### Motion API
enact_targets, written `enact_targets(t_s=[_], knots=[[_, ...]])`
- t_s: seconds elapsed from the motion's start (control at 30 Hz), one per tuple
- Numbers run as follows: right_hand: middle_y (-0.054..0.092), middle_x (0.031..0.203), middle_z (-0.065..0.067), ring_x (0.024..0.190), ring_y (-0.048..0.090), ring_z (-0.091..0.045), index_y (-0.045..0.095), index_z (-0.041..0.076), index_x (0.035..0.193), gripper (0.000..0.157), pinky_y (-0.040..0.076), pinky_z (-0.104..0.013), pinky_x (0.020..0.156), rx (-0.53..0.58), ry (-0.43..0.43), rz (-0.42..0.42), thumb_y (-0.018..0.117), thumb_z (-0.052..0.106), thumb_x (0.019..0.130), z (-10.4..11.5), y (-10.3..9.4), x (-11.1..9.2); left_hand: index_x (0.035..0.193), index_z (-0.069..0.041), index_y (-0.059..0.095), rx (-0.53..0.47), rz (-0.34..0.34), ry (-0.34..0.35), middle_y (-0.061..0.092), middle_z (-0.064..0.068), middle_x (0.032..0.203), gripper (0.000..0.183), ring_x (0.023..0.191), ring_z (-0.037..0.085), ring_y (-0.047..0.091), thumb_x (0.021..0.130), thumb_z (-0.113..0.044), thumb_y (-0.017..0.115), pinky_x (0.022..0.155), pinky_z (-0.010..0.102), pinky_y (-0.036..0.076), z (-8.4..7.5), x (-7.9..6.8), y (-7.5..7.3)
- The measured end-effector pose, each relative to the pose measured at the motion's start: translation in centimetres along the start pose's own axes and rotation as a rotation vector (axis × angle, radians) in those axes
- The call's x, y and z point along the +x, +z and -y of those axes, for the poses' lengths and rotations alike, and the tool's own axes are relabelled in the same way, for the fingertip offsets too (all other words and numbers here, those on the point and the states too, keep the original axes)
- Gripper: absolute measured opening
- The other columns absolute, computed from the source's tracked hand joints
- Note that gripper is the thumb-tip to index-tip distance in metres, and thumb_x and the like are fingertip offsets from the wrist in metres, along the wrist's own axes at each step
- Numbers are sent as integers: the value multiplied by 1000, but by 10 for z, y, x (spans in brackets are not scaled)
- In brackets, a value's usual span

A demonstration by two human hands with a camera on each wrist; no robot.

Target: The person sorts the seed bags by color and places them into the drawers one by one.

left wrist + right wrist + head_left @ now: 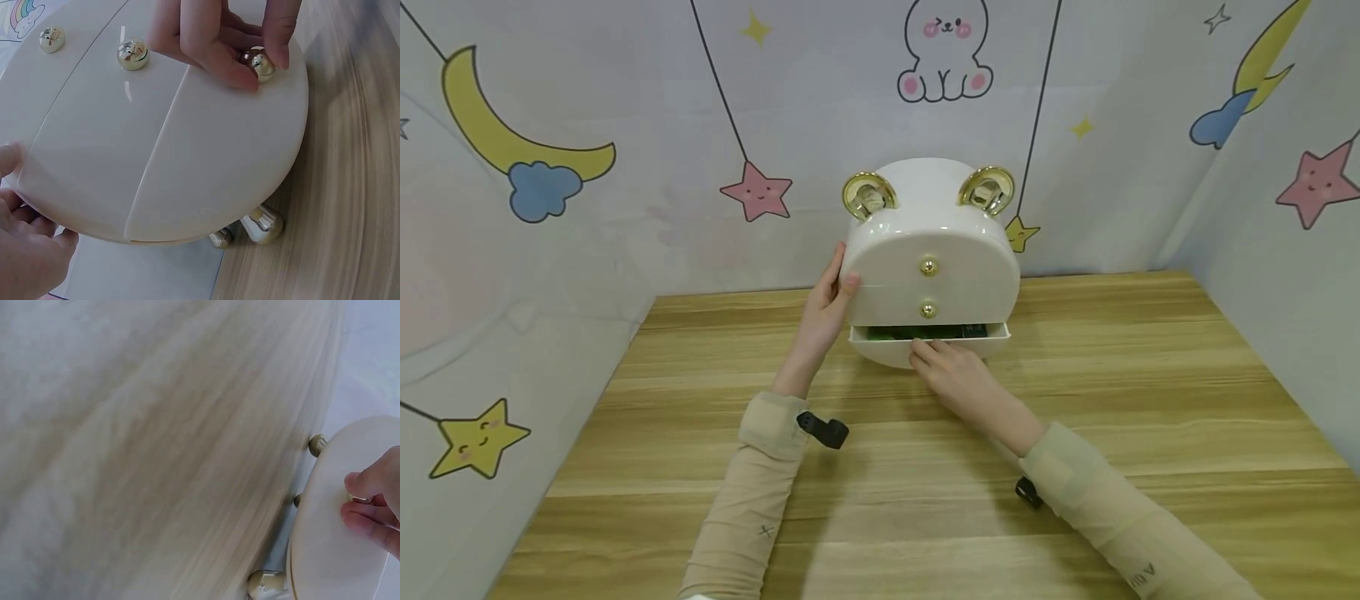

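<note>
A white, round-fronted drawer box [932, 250] with gold ears stands at the back of the wooden table. In the head view its bottom drawer [887, 350] is pulled out a little, and something green and dark [917, 332] shows inside. My right hand [955, 379] pinches that drawer's gold knob [259, 62] between thumb and fingers, plainest in the left wrist view. At the box's left side my left hand [826, 312] rests against the edge, its thumb on the front face. Part of its fingers is hidden behind the side.
Two more gold knobs, an upper knob [928, 266] and a middle knob [928, 309], sit on the front. Gold feet [262, 224] support the box from below. A patterned wall sheet [662, 167] hangs directly behind the wooden table [880, 517].
</note>
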State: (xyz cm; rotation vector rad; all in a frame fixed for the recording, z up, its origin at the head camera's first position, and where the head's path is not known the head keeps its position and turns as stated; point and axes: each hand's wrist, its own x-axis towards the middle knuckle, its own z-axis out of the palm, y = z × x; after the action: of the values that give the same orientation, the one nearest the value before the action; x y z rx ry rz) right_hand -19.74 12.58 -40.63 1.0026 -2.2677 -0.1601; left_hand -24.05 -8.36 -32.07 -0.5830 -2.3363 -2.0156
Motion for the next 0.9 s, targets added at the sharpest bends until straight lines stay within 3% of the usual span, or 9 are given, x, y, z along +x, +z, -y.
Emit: enact_targets(t_s=[0.67,0.9], knots=[[54,96,-4,71,55,-17,63,2,93,16,48,-23,58,-10,65,-44,55,-5,81,-4,12,5,147,-19,11,-19,-6,8,7,-6,155,59,143,11,10,97,-27,40,117,35,15,3,0,1],[52,91,-4,69,51,-19,62,2,92,12,46,-25,57,-29,98,-40,54,-3,84,-3,14,7,147,-16,11,-15,-10,15,6,-4,155,58,143,11,7,97,-25,39,118,34,13,3,2,1]])
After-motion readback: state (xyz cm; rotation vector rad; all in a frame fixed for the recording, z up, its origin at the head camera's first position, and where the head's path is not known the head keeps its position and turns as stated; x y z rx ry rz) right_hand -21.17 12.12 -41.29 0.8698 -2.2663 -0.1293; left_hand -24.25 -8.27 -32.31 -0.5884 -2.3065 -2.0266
